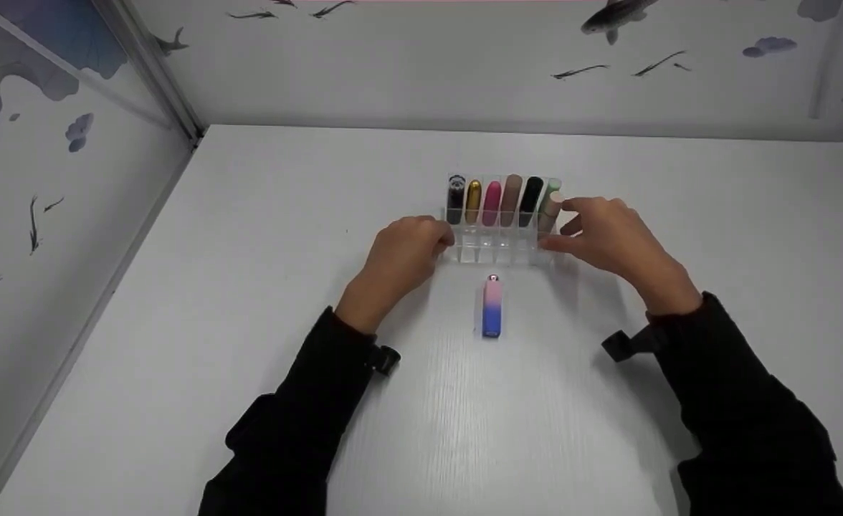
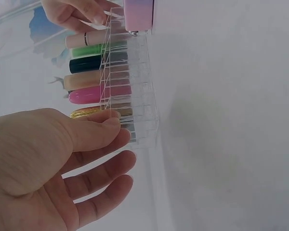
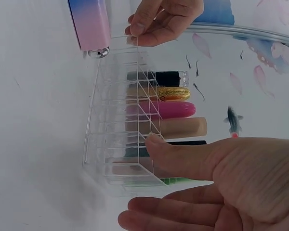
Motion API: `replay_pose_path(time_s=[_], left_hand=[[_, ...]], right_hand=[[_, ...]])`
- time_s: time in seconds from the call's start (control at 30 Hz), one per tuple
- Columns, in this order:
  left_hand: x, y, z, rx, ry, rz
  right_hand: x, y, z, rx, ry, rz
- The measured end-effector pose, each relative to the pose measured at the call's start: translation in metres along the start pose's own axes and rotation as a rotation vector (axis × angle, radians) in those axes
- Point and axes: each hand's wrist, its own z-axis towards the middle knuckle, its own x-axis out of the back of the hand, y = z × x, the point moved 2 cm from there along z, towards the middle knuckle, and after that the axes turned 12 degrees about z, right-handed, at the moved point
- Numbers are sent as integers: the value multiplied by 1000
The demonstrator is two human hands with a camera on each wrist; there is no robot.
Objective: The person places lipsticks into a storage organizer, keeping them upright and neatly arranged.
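Note:
A clear lipstick organizer stands on the white table, with several tubes upright in its rear slots. My left hand pinches its left end between thumb and forefinger, the other fingers loosely bent. At the opposite end, my right hand grips the side, thumb toward the front and fingers spread along the outside. Closest to the right fingers is a beige lipstick, leaning in front of a green one. A pink-and-blue lipstick lies in front of the organizer. The right wrist view partly hides the end tubes behind the thumb.
Other tubes in the row include a magenta lipstick, a gold one and a black one. White panels with fish and petal prints rise behind the table and on its left.

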Motion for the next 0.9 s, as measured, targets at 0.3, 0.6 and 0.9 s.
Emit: replay_pose_path(time_s=[0.3, 0.6, 0.9], left_hand=[[1, 1, -1, -6, 7, 2], [0, 0, 0, -11, 17, 7], [0, 0, 1, -4, 4, 8]], right_hand=[[-4, 4, 4, -10, -37, 24], [-5, 6, 3, 0, -40, 28], [-5, 6, 1, -9, -64, 20]])
